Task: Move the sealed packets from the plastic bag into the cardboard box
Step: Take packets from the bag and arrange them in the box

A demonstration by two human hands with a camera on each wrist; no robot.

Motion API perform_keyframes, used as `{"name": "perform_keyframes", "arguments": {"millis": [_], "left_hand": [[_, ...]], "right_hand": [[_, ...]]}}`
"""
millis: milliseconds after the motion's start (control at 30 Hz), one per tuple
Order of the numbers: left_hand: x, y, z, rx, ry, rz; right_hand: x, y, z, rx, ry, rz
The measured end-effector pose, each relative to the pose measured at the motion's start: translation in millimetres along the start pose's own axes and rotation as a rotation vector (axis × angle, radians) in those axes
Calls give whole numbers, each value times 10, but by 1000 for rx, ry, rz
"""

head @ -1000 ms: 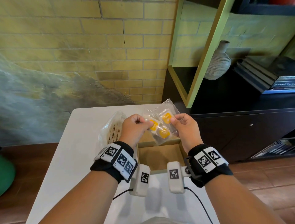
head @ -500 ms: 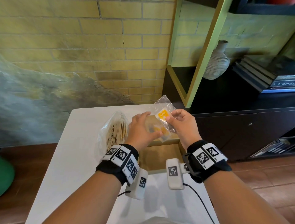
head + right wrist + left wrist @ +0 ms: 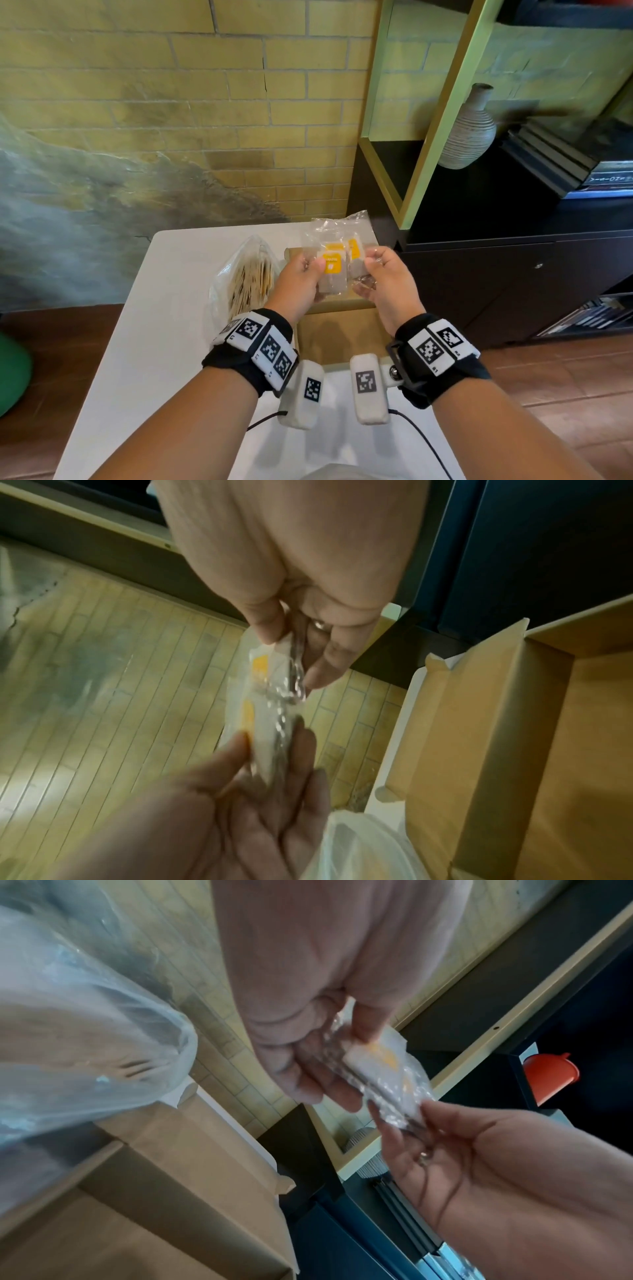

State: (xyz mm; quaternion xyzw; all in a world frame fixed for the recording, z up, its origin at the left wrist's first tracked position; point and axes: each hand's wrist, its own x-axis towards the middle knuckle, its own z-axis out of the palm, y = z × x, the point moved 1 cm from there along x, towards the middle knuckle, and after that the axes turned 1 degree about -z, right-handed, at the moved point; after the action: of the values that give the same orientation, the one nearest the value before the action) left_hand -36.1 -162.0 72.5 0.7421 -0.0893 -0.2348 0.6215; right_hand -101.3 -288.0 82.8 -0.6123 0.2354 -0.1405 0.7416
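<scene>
Both hands hold a clear plastic bag point(image 3: 337, 229) of white-and-yellow sealed packets point(image 3: 331, 266) over the far end of an open cardboard box point(image 3: 342, 337). My left hand point(image 3: 313, 270) grips the packets, thumb on the front one; I cannot tell whether it holds them through the film. My right hand point(image 3: 371, 265) pinches the bag's crumpled right side. In the left wrist view the left fingers point(image 3: 308, 1074) clasp the packets point(image 3: 380, 1064) opposite the right hand point(image 3: 479, 1164). In the right wrist view the right fingers point(image 3: 274, 626) pinch the bag film above the packets point(image 3: 260, 696).
A second clear bag point(image 3: 250, 284) of wooden cutlery lies on the white table point(image 3: 164, 325), touching the box's left side. A dark cabinet point(image 3: 496, 274) with a striped vase point(image 3: 467, 133) stands to the right. A brick wall is behind the table.
The left hand moved from the bag's left corner onto the packets and now grips them. The bag turned from tilted to upright.
</scene>
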Motion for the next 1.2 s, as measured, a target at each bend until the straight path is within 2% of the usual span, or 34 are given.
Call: {"name": "perform_keyframes", "arguments": {"millis": [100,200,300,367,467,533,633,700,733,967,1067,1200], "left_hand": [[17,-25,49,-13,54,-57],[34,-78,49,86,46,-52],[24,-114,41,172,22,-52],[38,-199,-32,245,55,-39],[59,-367,-255,473,182,-52],[99,-508,-415,715,231,-113],[126,-711,-567,892,138,-273],[126,-785,-598,952,52,-310],[129,-800,-612,975,50,-308],[161,-807,-711,955,158,-349],[160,-760,-788,879,313,-290],[129,-679,-852,569,519,-263]], "right_hand": [[-52,86,93,-50,-93,3],[-50,146,111,-114,-179,-24],[-18,209,94,-241,-148,-39],[0,237,69,-252,-110,-14],[0,242,10,-256,-85,-1],[-4,250,-19,-251,-82,9],[5,285,-20,-250,-82,19],[9,306,-4,-249,-90,25],[10,313,3,-249,-91,28],[6,311,-19,-241,-73,28],[8,315,-57,-238,-60,15],[8,340,-80,-243,-54,18]]}}
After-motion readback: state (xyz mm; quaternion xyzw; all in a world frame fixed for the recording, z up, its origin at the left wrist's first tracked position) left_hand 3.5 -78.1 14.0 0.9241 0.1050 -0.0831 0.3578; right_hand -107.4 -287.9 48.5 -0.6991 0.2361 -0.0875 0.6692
